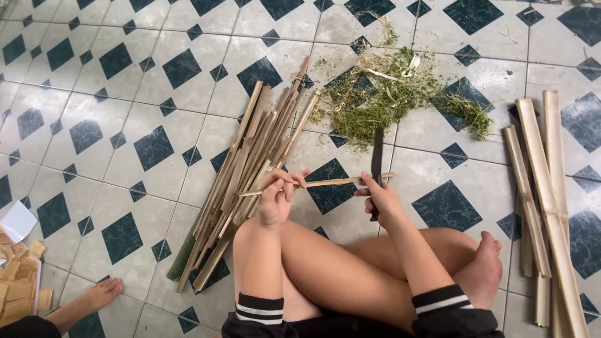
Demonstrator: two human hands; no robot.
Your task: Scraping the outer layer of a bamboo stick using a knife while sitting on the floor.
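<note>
I sit cross-legged on a tiled floor. My left hand [277, 193] grips a thin bamboo strip [332, 182] that runs sideways to my right hand. My right hand [377, 197] holds a dark knife [376, 156] upright, its blade set against the strip's right part. A pile of split bamboo sticks [250, 169] lies just left of my left hand, touching my knee.
Green bamboo shavings [394, 94] are heaped on the floor beyond the knife. Wider pale bamboo slats [544, 188] lie at the right. Another person's bare foot [100, 295] and short bamboo pieces [19, 288] show at the lower left.
</note>
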